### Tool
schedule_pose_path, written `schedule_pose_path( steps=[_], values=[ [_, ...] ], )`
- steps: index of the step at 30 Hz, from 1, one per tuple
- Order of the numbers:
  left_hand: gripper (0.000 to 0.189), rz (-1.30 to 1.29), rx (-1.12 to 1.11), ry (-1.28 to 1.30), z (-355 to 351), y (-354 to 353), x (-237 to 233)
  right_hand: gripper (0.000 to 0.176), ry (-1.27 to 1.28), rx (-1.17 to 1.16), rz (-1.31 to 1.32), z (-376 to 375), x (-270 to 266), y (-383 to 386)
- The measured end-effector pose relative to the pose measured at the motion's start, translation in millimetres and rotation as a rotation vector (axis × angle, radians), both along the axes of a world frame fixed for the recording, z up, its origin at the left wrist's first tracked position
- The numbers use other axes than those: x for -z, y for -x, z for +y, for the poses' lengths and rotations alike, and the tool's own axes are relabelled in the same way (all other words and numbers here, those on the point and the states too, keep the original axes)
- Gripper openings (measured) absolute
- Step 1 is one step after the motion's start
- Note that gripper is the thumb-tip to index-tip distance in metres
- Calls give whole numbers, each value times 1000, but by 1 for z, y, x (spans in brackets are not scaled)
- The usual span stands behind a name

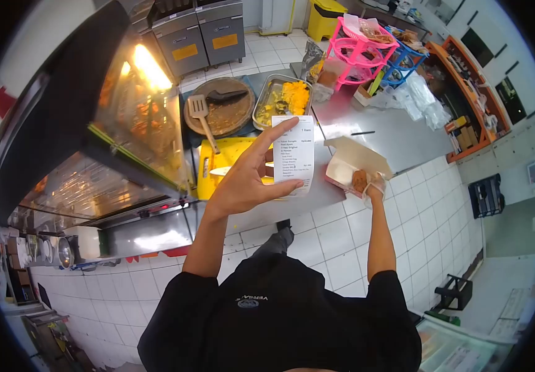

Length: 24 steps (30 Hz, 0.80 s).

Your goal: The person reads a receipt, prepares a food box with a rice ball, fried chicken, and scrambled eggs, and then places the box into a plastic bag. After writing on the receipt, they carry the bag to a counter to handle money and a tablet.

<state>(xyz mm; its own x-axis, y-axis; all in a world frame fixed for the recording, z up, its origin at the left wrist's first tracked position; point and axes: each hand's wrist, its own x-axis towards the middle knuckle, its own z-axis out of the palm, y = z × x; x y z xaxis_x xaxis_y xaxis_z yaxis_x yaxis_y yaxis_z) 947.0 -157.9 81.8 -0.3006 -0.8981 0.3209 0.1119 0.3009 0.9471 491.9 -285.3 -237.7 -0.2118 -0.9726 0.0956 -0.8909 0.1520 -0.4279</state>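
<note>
My left hand (pixel 252 177) is raised over the counter, gripping a printed paper receipt (pixel 293 155) upright between thumb and fingers. To the right, an open cardboard food box (pixel 342 168) sits at the counter's front edge, its lid tilted back. Inside it is a brown piece of fried chicken (pixel 359 180). My right hand (pixel 375 188) reaches to the box's right side, with thin clear plastic about its fingers, closed at the chicken piece. The plastic partly hides the fingertips. Behind the receipt, a yellow tray (pixel 230 152) with a white dish is partly covered.
A round wooden board (pixel 230 124) carries a slotted spatula (pixel 200 116) and a dark utensil. Beside it stands a metal pan (pixel 264 102) of yellow food. A lit glass display case (pixel 137 118) rises at left. Pink (pixel 366 53) and blue racks stand at the back right.
</note>
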Motion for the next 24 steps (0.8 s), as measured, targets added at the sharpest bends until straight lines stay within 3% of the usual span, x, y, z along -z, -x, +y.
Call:
schedule_pose_path(
  steps=[7, 10, 12, 13, 14, 15, 16, 17, 19, 21, 22, 24],
  values=[
    [91, 105, -36, -129, -84, 36, 19, 39, -244, -29, 139, -117, -23, 9],
    [88, 66, -150, -80, -101, 41, 25, 46, -288, 139, 36, -135, -103, -36],
    [89, 112, -203, -201, -114, 33, 34, 36, -171, -202, 118, -151, -137, -76],
    [90, 156, -236, -323, -115, 29, 41, 24, 247, -442, -40, -163, -125, -95],
    [81, 89, -313, -353, -120, 25, 54, 21, 312, -479, -159, -192, -113, -137],
    [76, -96, -393, -361, -128, 17, 81, 25, 32, -587, -163, -224, -87, -174],
    [72, -283, -472, -365, -136, 8, 117, 27, 296, -916, 187, -224, -109, -215],
    [66, -325, -518, -393, -141, 2, 163, 29, 89, -941, 363, -244, -83, -252],
    [60, -361, -572, -436, -145, 5, 230, 28, -298, -757, 327, -244, -93, -308],
    [49, -265, -650, -688, -152, 20, 261, 31, -324, -714, 325, -251, -71, -323],
    [49, -253, -661, -701, -156, 27, 273, 34, -345, -659, 322, -255, -59, -328],
    [45, -405, -896, -723, -174, 43, 287, 33, -390, -689, 325, -268, -57, -334]
  ],
)
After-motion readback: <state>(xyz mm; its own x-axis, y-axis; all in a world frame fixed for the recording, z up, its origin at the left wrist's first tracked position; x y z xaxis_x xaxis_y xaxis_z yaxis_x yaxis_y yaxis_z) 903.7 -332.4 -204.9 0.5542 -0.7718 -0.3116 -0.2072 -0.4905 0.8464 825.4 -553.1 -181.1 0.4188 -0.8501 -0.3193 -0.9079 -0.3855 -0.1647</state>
